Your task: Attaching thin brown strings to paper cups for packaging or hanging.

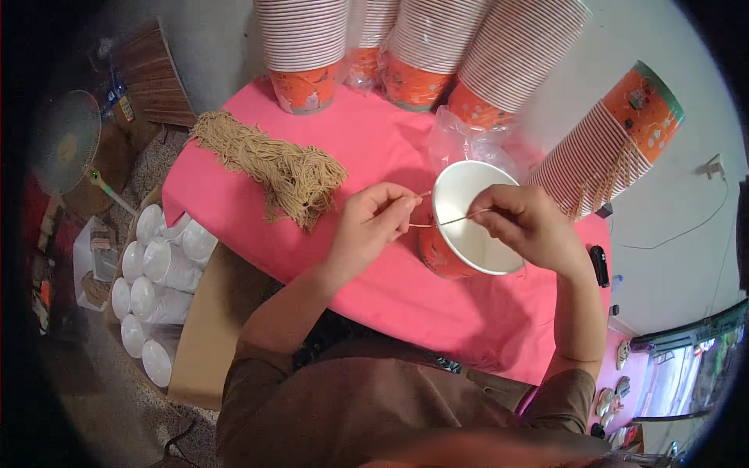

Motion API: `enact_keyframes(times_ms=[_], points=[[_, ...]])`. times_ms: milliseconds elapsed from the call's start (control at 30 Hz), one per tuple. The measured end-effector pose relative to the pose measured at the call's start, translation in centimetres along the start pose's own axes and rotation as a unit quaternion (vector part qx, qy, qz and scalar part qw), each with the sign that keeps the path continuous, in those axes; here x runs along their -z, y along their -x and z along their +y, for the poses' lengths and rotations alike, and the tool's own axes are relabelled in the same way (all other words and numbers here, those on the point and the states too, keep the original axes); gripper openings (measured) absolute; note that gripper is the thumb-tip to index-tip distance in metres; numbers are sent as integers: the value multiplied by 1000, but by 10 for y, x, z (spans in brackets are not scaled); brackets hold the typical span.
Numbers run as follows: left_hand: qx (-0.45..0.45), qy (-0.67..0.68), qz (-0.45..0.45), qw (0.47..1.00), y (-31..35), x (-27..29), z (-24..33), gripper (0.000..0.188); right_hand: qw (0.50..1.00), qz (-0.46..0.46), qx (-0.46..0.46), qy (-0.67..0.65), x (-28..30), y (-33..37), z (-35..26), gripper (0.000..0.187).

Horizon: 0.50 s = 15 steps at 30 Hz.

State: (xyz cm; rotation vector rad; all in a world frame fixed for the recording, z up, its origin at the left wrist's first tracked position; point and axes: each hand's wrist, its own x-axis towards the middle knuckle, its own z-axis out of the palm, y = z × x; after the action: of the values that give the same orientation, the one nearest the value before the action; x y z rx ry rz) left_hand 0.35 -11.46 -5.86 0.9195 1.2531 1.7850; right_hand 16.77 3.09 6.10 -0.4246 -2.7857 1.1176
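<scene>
A paper bucket [449, 253], orange outside and white inside, stands on the pink cloth in front of me, its mouth tipped somewhat toward the right. My left hand [373, 222] is at its left side, thumb and fingers pinched on a thin tan cord [421, 225]. The cord runs across the bucket's mouth to my right hand [519, 222], which pinches it over the opening. Part of the cord's path behind the bucket's rim is hidden. Left of my left hand lies a heap of loose tan cords [292, 175].
Tall stacks of orange paper buckets [304, 47] line the table's back. A tilted stack [597, 152] at right has several cords draped over it. On the floor at left, a cardboard box [207, 343] holds white containers [160, 261]. A black object [599, 265] sits at the right edge.
</scene>
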Motion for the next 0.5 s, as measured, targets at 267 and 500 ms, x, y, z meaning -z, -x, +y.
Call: enact_keyframes(times_ms=[267,500], points=[[-143,-64,-59,986,-4,-10,-26,17,976,21,193,101,-26,-51,-7,12],[61,246,-31,967,-4,7,-38,16,973,64,160,153,-24,-62,21,22]])
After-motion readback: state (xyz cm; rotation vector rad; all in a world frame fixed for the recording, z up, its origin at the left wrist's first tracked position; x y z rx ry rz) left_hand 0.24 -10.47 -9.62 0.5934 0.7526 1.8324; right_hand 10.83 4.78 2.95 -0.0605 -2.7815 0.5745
